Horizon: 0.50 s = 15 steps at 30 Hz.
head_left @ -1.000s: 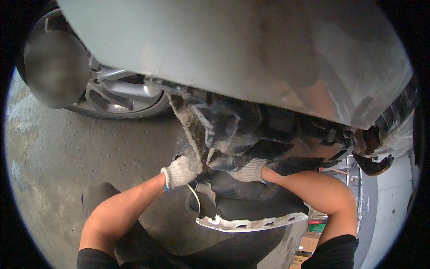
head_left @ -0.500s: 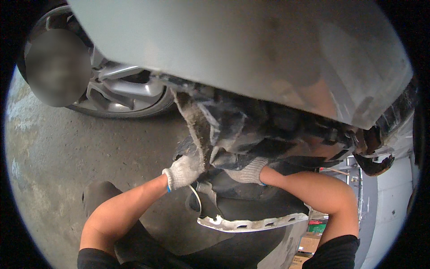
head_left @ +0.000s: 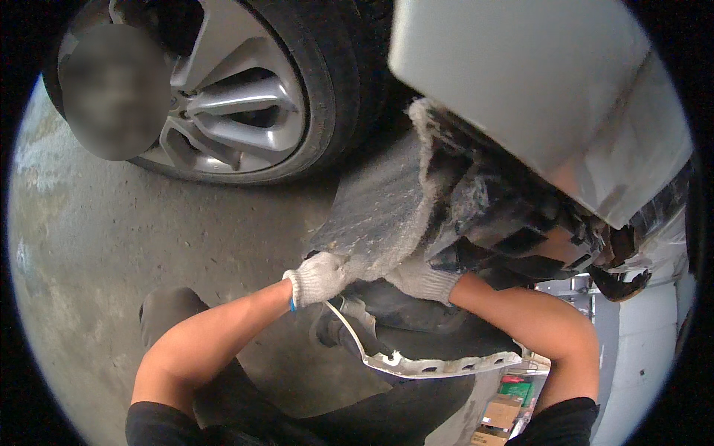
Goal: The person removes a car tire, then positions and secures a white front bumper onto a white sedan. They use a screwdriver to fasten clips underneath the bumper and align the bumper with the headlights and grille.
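Both hands wear white knitted work gloves. My left hand is closed on the lower edge of a dark grey, felt-like wheel arch liner, which hangs between the car's wheel and body. My right hand grips the same liner's frayed edge a little to the right; its fingertips are hidden behind the material. Just below the hands lies a broken white slotted trim strip, with a thin curved piece rising from its left end toward my left glove.
A silver alloy wheel with its tire stands at the upper left, partly covered by a blurred patch. The silver body panel overhangs the upper right. Torn black plastic juts out at right. Cardboard boxes sit at lower right.
The liner has swung so its broad face shows, where before mostly its edge did. Both hands have shifted slightly right with it. More of the wheel is in view.
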### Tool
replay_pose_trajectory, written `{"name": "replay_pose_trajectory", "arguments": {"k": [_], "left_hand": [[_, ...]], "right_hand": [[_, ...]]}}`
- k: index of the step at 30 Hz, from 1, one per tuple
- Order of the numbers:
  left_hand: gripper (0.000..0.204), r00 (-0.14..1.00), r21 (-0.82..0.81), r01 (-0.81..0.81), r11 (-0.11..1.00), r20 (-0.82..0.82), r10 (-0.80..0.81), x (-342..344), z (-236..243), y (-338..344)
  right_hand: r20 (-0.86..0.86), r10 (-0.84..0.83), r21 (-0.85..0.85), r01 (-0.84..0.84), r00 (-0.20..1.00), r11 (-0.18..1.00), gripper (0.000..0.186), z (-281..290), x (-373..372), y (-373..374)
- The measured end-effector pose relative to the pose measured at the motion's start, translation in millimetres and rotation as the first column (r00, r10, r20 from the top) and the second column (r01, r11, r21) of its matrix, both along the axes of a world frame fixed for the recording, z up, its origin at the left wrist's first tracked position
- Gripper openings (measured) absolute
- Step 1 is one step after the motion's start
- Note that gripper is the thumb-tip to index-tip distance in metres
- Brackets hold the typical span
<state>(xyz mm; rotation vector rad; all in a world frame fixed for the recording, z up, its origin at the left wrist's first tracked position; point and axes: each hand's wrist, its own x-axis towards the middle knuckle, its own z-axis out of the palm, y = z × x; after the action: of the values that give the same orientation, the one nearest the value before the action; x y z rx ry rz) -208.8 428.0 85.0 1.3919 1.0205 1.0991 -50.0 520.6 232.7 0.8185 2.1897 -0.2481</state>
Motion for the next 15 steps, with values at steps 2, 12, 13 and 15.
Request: {"name": "replay_pose_trajectory", "arguments": {"k": [2,12,13,15], "left_hand": [[0.037,1.000,0.022,0.001,1.000,0.013,-0.002,0.9,0.1,0.2],[0.043,0.976,0.025,0.158,0.987,-0.154,-0.152,-3.1,-2.6,7.7],[0.043,0.976,-0.009,0.176,0.984,-0.130,-0.175,-5.0,0.6,7.3],[0.044,0.974,-0.026,0.206,0.978,-0.091,-0.207,-9.0,5.6,7.1]], "right_hand": [[0.057,-0.063,-0.005,0.063,0.996,0.998,0.051,-1.6,-4.9,-0.4],[-0.142,-0.041,-0.058,0.033,0.989,0.998,0.053,11.4,-15.4,-3.6],[-0.144,-0.035,-0.070,0.025,0.989,0.997,0.052,8.4,-11.2,-1.4],[-0.145,-0.025,-0.089,0.013,0.989,0.996,0.051,4.1,-2.2,2.0]]}}
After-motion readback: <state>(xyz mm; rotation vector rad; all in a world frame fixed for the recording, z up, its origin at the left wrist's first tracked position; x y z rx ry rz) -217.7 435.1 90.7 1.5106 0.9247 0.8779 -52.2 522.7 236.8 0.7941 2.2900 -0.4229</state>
